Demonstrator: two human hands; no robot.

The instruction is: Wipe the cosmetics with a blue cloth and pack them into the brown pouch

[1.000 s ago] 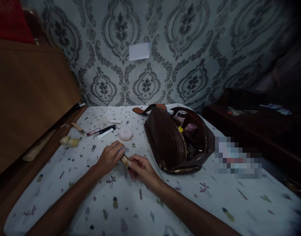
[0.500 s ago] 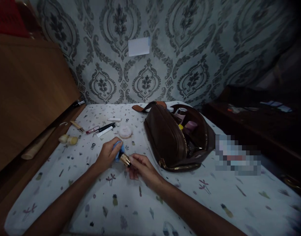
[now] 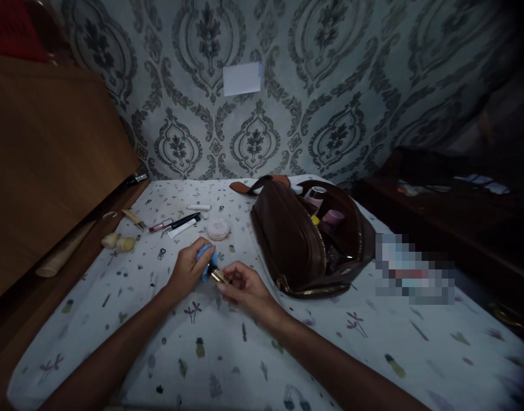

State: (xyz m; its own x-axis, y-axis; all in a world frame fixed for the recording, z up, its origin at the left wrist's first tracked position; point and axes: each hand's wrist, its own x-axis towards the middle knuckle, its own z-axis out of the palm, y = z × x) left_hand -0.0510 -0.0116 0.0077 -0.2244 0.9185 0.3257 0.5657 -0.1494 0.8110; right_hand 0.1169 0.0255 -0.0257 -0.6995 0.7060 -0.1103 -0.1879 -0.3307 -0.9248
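Above the patterned white cover, my left hand (image 3: 188, 266) is closed on a blue cloth (image 3: 204, 270), wrapped at the black part of a small black-and-gold cosmetic tube (image 3: 220, 277). The thumb lies over the cloth. My right hand (image 3: 247, 290) pinches the gold end of the tube from the right, thumb below and fingers above. The tube tilts down to the right between both hands. Just beyond them lies a round, pale pink compact (image 3: 218, 229). To the right stands a brown cosmetic bag (image 3: 287, 240), unzipped, with a pink-capped container (image 3: 333, 217) and other items inside.
Left of the compact lie a white tube (image 3: 182, 229), a black pen-like stick (image 3: 187, 220) and another white stick (image 3: 198, 207). A yellowish makeup sponge (image 3: 119, 242) lies near the left edge. A wooden cabinet (image 3: 52, 165) borders the left; a blurred-out packet (image 3: 410, 271) lies right.
My right fingers have shifted their grip on the gold end, the thumb moving left beneath it. The tube's gold end has risen slightly. My left hand stays nearly in place.
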